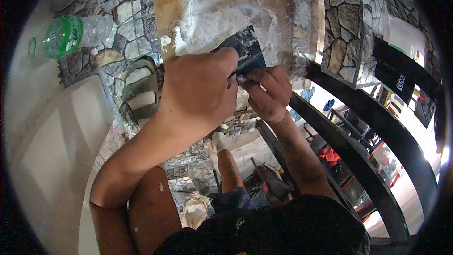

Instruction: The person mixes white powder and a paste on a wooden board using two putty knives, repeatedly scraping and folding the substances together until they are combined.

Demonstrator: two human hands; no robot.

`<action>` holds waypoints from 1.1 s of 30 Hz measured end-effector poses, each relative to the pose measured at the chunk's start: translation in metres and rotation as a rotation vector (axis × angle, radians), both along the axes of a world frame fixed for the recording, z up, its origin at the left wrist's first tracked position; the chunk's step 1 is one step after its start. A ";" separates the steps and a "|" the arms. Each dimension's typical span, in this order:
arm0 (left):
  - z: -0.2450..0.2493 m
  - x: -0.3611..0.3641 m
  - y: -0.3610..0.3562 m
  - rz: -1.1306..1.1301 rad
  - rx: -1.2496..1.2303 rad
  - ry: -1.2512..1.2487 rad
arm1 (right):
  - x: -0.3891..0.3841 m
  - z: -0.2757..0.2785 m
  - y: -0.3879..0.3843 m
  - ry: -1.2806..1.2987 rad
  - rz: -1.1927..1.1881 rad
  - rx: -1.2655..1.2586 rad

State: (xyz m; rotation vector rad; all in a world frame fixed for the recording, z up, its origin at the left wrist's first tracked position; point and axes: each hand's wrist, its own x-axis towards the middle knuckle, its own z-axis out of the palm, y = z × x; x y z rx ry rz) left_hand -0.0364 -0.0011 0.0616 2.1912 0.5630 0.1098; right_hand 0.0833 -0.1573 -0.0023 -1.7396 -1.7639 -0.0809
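My left hand (198,82) is closed, its fingers curled round the near left part of a dark flat putty spreader (247,40). Pale paste is smeared across the spreader's face. Close beside it, my right hand (269,92) pinches the lower edge of a dark blade (257,63), which overlaps the spreader along a thin straight line. Both hands meet over the near end of a tan slab (165,0) covered with patchy white paste. The fingertips of my left hand are partly hidden behind its knuckles.
A sandal (141,87) lies on the stone-patterned floor left of my hands, with a clear plastic bottle with a green band (73,33) beyond it. Black railing bars (339,144) curve along the right, above a lower cluttered area. A pale curved wall (56,137) stands at left.
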 end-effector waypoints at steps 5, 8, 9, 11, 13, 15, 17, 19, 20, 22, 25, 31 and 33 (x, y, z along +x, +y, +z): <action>-0.002 0.000 -0.005 -0.022 0.018 0.023 | -0.004 -0.003 -0.006 0.007 0.025 0.030; -0.010 0.000 -0.006 -0.034 0.029 -0.004 | -0.004 -0.001 -0.001 0.001 0.043 0.072; -0.016 0.000 -0.005 -0.036 0.040 -0.018 | -0.004 0.000 0.002 0.003 0.053 0.093; -0.033 -0.001 -0.004 -0.033 0.040 -0.056 | -0.006 0.002 0.005 -0.001 0.045 0.089; -0.054 -0.001 0.001 -0.003 0.110 -0.130 | -0.009 0.002 0.005 0.002 0.019 0.041; -0.071 -0.001 0.008 0.043 0.243 -0.245 | -0.009 0.006 -0.001 0.004 -0.034 -0.059; -0.080 -0.002 0.011 0.079 0.202 -0.183 | -0.007 0.018 -0.008 -0.053 -0.158 -0.159; -0.082 -0.007 0.011 0.066 0.302 -0.202 | 0.001 0.028 -0.017 -0.037 -0.292 -0.232; -0.083 -0.011 0.007 0.005 0.406 -0.221 | 0.007 0.031 -0.022 0.015 -0.408 -0.264; -0.086 -0.020 -0.005 -0.124 0.607 -0.257 | 0.013 0.037 -0.027 0.126 -0.645 -0.330; -0.084 -0.029 -0.019 -0.354 0.754 -0.276 | 0.011 0.049 -0.020 0.102 -0.474 -0.340; -0.084 -0.028 -0.029 -0.426 0.729 -0.390 | -0.002 0.030 0.014 0.101 -0.169 -0.495; -0.086 -0.031 -0.032 -0.434 0.742 -0.395 | 0.009 0.007 0.025 0.071 -0.161 -0.526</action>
